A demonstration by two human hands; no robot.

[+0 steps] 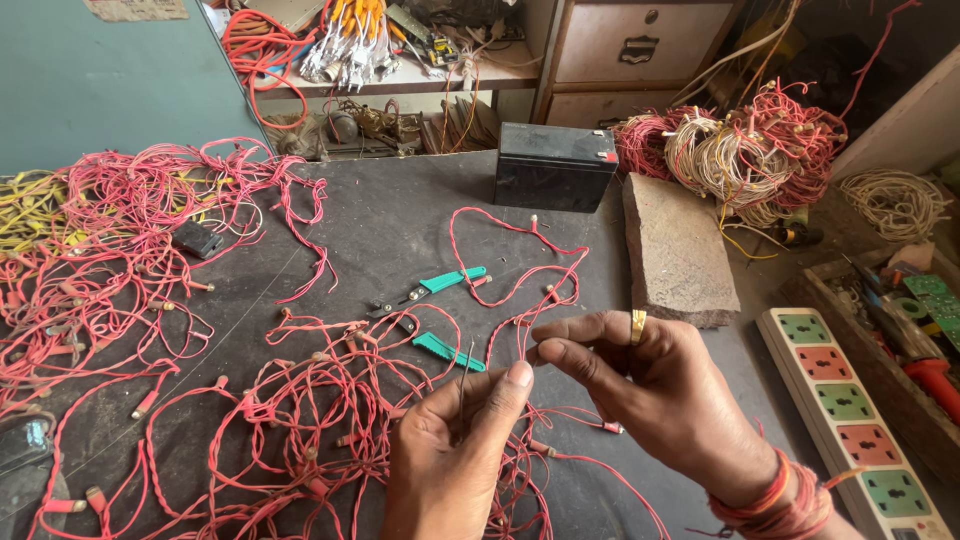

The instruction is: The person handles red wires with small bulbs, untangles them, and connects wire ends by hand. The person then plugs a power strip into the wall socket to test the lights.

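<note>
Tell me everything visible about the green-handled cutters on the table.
The cutters are a small hand tool with two bright green, plastic-looking handles and dark metal blades. They lie flat on the dark table, handles spread wide apart, so the tool is open. One handle points up and right, the other down and right, with ridges along its edge. Twisted red wire lies around and against them. Neither hand touches them; both hands work just below.

A dark table [400, 215] holds lots of tangled red wires [120, 250]; green-handled wire cutters [430, 300] lie in the middle; a black battery box [553, 166] sits at the back; a flat grey stone [672, 250] lies beside it.
</note>
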